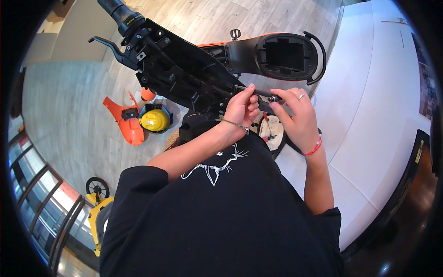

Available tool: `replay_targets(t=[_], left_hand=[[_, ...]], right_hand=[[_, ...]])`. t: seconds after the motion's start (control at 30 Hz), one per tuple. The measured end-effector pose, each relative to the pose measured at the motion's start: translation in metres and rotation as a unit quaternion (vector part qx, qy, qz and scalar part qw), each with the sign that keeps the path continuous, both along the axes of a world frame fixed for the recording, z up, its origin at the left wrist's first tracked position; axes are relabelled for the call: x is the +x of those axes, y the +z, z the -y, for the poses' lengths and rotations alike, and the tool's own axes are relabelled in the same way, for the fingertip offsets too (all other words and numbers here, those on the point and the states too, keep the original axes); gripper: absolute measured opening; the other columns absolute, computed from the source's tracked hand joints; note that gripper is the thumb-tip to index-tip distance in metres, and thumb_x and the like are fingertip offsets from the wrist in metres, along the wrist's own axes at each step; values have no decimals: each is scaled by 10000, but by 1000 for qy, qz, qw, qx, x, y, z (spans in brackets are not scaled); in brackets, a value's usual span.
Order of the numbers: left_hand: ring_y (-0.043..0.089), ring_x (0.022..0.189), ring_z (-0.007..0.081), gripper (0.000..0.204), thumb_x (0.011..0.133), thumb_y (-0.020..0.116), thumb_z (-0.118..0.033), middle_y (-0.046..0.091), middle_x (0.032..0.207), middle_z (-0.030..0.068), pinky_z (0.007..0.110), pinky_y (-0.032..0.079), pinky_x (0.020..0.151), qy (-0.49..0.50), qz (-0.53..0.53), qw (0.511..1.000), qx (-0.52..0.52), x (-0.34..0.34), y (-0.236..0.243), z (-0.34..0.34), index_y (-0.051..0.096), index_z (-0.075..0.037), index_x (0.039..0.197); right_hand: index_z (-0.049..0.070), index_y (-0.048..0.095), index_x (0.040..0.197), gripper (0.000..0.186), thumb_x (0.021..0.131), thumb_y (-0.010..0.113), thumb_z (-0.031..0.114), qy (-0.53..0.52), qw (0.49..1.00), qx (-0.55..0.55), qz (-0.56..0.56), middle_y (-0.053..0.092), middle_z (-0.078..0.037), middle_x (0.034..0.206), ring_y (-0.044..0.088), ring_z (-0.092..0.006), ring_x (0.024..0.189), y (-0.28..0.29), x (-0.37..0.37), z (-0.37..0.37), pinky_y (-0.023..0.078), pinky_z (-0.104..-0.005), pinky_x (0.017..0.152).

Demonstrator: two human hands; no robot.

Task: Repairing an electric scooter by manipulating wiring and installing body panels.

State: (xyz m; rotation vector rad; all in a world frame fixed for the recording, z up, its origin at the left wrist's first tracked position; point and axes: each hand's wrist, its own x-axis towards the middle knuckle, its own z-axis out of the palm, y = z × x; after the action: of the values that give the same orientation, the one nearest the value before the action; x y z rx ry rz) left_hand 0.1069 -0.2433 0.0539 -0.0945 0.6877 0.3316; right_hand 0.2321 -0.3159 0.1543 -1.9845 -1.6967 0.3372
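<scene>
A long black scooter column (184, 74) with bolts, a grip (115, 11) and a brake lever (104, 43) runs diagonally to my hands. My left hand (242, 108) is closed at its lower end, thumb beside a thin metal piece (240, 87); what the curled fingers hold is unclear. Just right of it, my right hand (295, 117) pinches a small silver cylindrical fitting (272, 99) on a dark part. Behind lies a black deck (247, 57) with orange edging and an open compartment.
An orange shell (129, 129) and yellow helmet (154, 120) lie left on the wooden floor (69, 106). A pale tray (272, 127) holding a screwdriver (266, 120) is below my hands. A white surface (350, 138) spans the right. A yellow wheeled object (96, 212) is lower left.
</scene>
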Motion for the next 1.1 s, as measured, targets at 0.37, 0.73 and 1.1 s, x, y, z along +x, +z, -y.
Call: replay_targets(t=[0.37,0.73,1.1], left_hand=[[372,519,46,202,919,568,-268,446,629,-42,183,289,440,9,6,1000,-13,1,1,-1,562,-68,900],[379,524,47,218,927,553,-290,464,651,-40,189,299,448,2,10,1000,-7,4,-2,1,542,-77,883],[394,536,40,176,919,567,-262,460,652,-42,191,309,444,-12,16,1000,17,0,-7,3,539,-90,900]], right_hand=[[12,542,1146,301,942,445,211,-276,736,-121,-607,555,-21,667,482,-66,551,-12,-12,-3,329,-200,485],[22,612,1048,242,857,619,171,-163,970,-102,-146,584,-67,672,555,-145,608,-7,-14,-1,441,-273,566],[29,618,1054,223,856,612,131,-32,999,-8,-8,572,-82,645,552,-151,624,0,-5,1,436,-254,618]])
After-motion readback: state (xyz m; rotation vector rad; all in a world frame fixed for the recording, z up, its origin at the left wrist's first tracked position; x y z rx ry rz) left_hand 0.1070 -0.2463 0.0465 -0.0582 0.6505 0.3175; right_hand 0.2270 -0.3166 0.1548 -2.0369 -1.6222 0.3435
